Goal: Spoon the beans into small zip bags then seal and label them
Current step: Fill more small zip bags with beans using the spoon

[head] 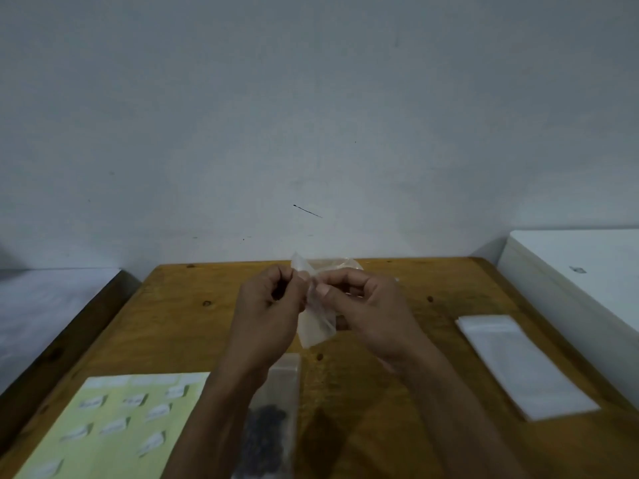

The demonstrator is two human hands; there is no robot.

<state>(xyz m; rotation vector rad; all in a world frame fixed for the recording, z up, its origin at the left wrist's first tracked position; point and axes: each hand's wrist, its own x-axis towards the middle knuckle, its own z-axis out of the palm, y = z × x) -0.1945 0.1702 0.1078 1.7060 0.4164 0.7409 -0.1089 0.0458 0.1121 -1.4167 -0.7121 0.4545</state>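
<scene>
Above the middle of the wooden table [179,323] I hold a small clear zip bag [316,324], which looks empty. My left hand [268,314] pinches its top edge from the left. My right hand [370,312] pinches the same edge from the right, thumb on the near side. The bag hangs down between both hands. Under my left forearm a second clear bag [273,423] holding dark beans lies flat on the table. A pale green sheet of white labels [103,426] lies at the near left. No spoon is visible.
A stack of empty clear bags [522,364] lies on the right of the table. A white box [587,271] stands beyond the right edge. Something clear [342,264] sits behind my hands, mostly hidden. A grey wall rises behind the table.
</scene>
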